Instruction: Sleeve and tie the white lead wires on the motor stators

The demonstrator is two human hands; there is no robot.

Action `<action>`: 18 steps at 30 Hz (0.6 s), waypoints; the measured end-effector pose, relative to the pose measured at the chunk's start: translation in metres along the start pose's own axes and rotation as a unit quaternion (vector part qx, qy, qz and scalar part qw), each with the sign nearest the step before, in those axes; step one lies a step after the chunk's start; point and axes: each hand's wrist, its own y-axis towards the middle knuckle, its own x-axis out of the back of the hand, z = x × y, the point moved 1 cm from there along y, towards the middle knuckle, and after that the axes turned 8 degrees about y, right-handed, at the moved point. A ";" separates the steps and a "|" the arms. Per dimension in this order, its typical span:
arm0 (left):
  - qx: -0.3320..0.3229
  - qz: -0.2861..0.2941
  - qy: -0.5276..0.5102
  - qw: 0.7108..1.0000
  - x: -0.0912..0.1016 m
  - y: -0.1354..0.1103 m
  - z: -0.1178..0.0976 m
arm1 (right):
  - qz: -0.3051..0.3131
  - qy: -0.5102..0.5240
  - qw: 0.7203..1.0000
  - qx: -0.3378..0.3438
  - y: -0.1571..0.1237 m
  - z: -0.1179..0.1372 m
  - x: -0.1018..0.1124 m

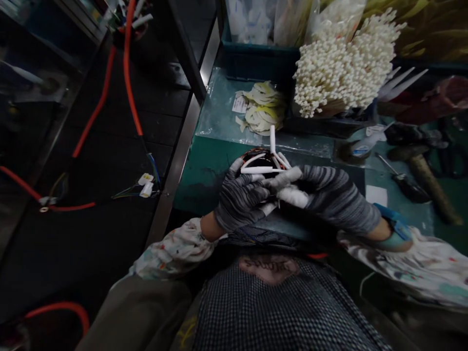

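Observation:
Between my hands at the table's near edge is a ring-shaped wound coil (256, 155), with copper-coloured windings and several white sleeves (257, 170) sticking out. One white sleeve (272, 140) points away from me. My left hand (243, 197), in a grey striped glove, is curled round the coil's left and near side, its thumb along the rim. My right hand (314, 192) wears a matching glove with white wrapping on its fingertips. Its fingers are pinched together at the coil's near right side, close to my left fingertips. What lies between them is hidden.
Behind the coil lies a clear bag of pale yellow-green strips (261, 109), with a large bundle of thin white sticks (340, 73) beyond. A hammer (426, 175), a screwdriver (411, 187) and a small bottle (367, 144) lie right. Red cables (127, 73) with connectors (146, 185) occupy the left.

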 end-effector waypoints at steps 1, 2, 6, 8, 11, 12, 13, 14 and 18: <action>0.004 0.001 -0.005 1.000 0.000 0.000 0.001 | -0.024 -0.015 1.000 0.002 0.000 -0.001 0.000; 0.007 -0.001 -0.011 1.000 0.000 -0.001 0.001 | -0.041 -0.029 0.999 0.006 0.000 -0.003 -0.001; 0.001 0.009 -0.013 1.000 -0.004 -0.005 0.004 | -0.054 -0.060 0.996 0.028 -0.001 -0.005 -0.009; 0.002 0.022 -0.005 1.000 -0.005 -0.007 0.005 | -0.054 -0.068 0.995 0.041 -0.001 -0.005 -0.011; 0.015 0.028 -0.008 0.999 -0.006 -0.009 0.005 | -0.033 -0.097 0.992 0.076 -0.003 -0.010 -0.009; 0.021 0.029 -0.011 0.999 -0.005 -0.009 0.004 | -0.007 -0.111 0.989 0.098 -0.005 -0.013 -0.008; 0.025 0.033 -0.015 0.999 -0.005 -0.008 0.004 | 0.027 -0.127 0.985 0.113 -0.007 -0.017 -0.007; 0.026 0.039 -0.019 0.999 -0.004 -0.007 0.003 | 0.059 -0.144 0.981 0.118 -0.010 -0.021 -0.006; 0.026 0.064 -0.023 0.997 -0.002 -0.004 0.000 | 0.047 -0.192 0.979 0.054 -0.021 -0.034 0.000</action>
